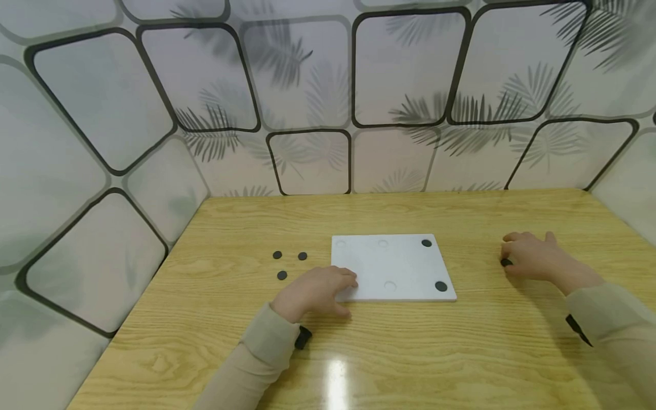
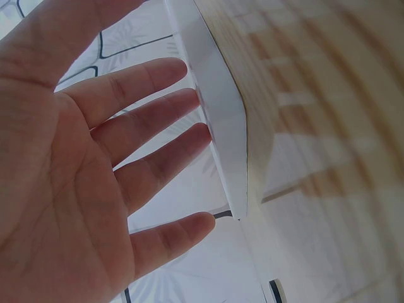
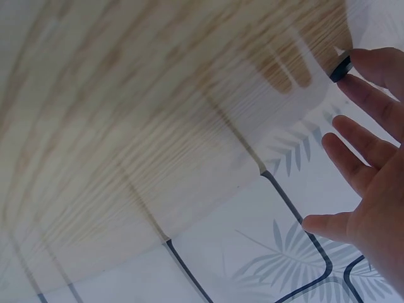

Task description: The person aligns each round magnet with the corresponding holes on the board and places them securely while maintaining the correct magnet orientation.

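A white board (image 1: 405,267) with shallow round recesses lies on the wooden table. Two black discs sit on its right side, a far disc (image 1: 426,243) and a near disc (image 1: 441,286). My left hand (image 1: 315,291) rests its fingertips on the board's left end; in the left wrist view its fingers (image 2: 158,117) are spread and nearly straight against the board. To the right of the board, my right hand (image 1: 535,257) pinches a black disc (image 3: 341,69) between thumb and forefinger, close to the tabletop. The other fingers of that hand stay spread.
Three loose black discs lie left of the board: one disc (image 1: 277,255), another disc (image 1: 303,256) and a nearer disc (image 1: 282,275). Patterned walls (image 1: 405,74) border the table (image 1: 246,228) at the back and sides. Dark wrist straps (image 1: 303,337) show at the sleeves.
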The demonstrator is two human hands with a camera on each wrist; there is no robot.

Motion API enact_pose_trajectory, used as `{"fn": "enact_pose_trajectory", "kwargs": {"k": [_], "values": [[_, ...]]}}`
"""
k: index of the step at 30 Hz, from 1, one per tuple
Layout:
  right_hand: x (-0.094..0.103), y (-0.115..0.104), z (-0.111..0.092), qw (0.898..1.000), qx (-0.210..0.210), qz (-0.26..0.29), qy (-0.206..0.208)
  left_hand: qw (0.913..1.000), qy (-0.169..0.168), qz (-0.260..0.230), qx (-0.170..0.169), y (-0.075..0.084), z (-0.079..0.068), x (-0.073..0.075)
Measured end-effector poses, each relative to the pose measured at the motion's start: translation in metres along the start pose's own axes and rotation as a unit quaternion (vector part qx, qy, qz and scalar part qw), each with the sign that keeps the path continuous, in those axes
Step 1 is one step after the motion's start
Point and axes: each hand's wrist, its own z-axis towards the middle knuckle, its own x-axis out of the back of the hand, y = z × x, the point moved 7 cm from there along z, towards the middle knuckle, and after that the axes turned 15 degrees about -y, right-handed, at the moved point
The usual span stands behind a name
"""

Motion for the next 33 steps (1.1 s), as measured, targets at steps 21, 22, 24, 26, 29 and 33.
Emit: {"fn": "enact_pose_trajectory", "kwargs": {"k": [21, 22, 24, 26, 29, 33], "values": [[-0.0015, -0.0062, 0.0006, 0.999, 0.009, -0.027, 0.014, 1.0000, -0.006, 0.000, 0.004, 0.0007, -0.0009, -0.0005], [-0.0012, -0.0067, 0.0003, 0.999, 0.010, -0.029, 0.018, 1.0000, -0.006, 0.000, 0.005, 0.0006, -0.0008, -0.0007], [-0.0007, -0.0076, 0.0000, 0.999, 0.012, -0.033, 0.023, 1.0000, -0.006, 0.001, 0.005, 0.0006, -0.0007, -0.0009], [-0.0001, -0.0080, -0.0003, 0.999, 0.013, -0.037, 0.031, 1.0000, -0.005, 0.003, 0.005, 0.0008, -0.0008, -0.0007], [0.0006, -0.0085, -0.0010, 0.998, 0.016, -0.046, 0.040, 1.0000, -0.004, 0.005, 0.003, 0.0011, -0.0010, -0.0003], [0.0016, -0.0090, -0.0010, 0.997, 0.018, -0.051, 0.046, 1.0000, -0.005, 0.007, 0.001, 0.0014, -0.0009, 0.0004]]}}
